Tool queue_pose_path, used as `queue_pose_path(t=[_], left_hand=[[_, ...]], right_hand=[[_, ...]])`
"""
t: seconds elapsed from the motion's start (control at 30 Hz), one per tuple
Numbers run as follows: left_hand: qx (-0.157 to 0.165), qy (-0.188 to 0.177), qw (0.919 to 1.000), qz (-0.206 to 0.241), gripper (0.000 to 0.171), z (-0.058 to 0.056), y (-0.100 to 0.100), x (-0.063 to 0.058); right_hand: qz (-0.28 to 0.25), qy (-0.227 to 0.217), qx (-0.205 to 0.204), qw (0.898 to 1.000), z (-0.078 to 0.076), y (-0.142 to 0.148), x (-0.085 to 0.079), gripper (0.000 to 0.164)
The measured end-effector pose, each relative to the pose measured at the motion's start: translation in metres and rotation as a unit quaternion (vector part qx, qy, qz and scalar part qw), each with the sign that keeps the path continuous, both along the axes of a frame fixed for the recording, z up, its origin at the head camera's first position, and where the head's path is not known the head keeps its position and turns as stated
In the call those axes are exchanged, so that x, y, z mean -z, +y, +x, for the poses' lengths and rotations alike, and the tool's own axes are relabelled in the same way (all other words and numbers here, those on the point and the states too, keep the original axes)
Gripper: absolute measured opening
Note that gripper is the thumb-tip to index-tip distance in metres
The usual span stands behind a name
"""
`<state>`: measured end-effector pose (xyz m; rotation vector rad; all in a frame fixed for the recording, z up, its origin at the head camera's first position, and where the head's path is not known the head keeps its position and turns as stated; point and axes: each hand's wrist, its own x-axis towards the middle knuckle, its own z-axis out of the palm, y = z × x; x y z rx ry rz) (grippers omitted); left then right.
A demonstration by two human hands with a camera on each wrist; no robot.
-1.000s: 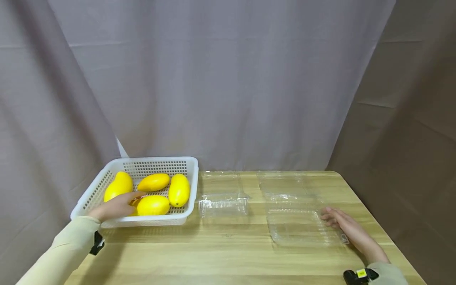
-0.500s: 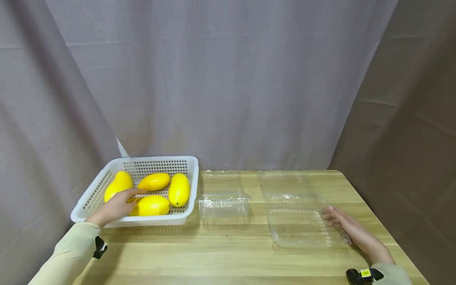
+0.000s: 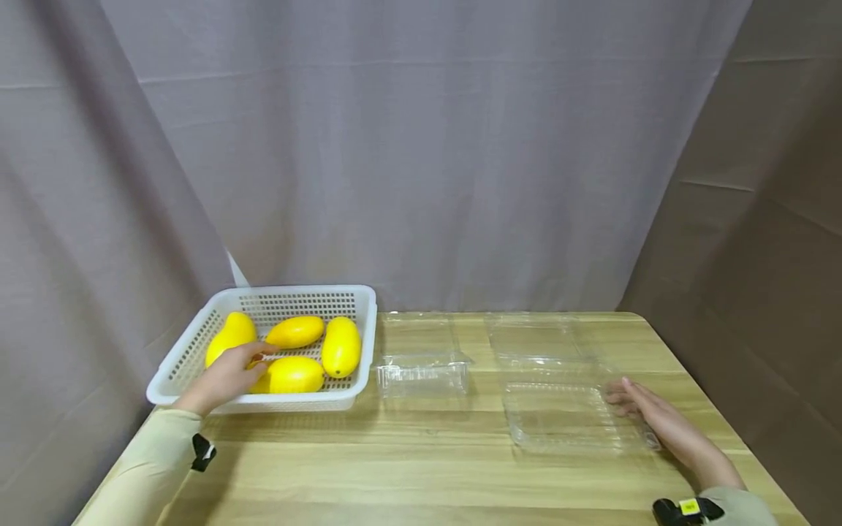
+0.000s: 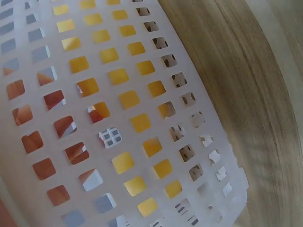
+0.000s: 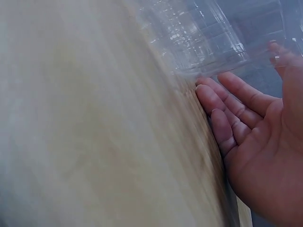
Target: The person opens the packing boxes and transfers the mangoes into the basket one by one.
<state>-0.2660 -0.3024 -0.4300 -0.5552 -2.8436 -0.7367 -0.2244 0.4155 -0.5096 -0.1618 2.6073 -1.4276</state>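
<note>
In the head view my left hand [image 3: 226, 374] reaches over the near-left rim of a white plastic basket [image 3: 365, 343]. Its fingers extend beside the left end of the nearest yellow mango [image 3: 296, 375], thumb and index finger apart. Contact there is hard to make out; the left wrist view looks through the basket's perforated wall [image 4: 102, 123]. Three more mangoes lie around it: a left one [image 3: 232, 337], a back one [image 3: 296, 332] and a right one [image 3: 341, 347]. My right hand [image 3: 664, 424], fingers relaxed, rests by the right edge of a clear plastic clamshell box [image 3: 562, 442].
Another clear clamshell box [image 3: 423, 380] stands between the basket and the right-hand box, its raised lid [image 3: 417, 332] towards the back. Both rest on the wooden table [image 3: 408, 467]. A grey curtain [image 3: 427, 183] hangs along the far edge.
The head view has shifted slightly, so everything sits a little further right. Mangoes, boxes and both hands keep nearly the same places relative to one another.
</note>
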Motion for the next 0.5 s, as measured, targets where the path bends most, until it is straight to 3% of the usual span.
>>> queue_pose_path(t=[0.17,0.27,0.37,0.5], left_hand=[[-0.036,0.023,0.9989,-0.018,0.029,-0.002,0.006,-0.001],[-0.050,0.051,0.9971,-0.027,0.031,-0.003,0.011,-0.007],[-0.058,0.082,0.9948,-0.018,0.033,0.000,0.018,-0.021],[-0.069,0.131,0.9890,0.000,0.034,0.005,0.029,-0.042]], right_hand=[[0.017,0.006,0.002,1.000,0.000,0.006,-0.003,0.064],[0.044,-0.006,0.005,0.999,0.000,0.009,-0.014,0.067],[0.081,-0.003,0.012,0.997,0.004,0.009,-0.033,0.070],[0.119,0.038,0.035,0.992,0.011,0.000,-0.071,0.074]])
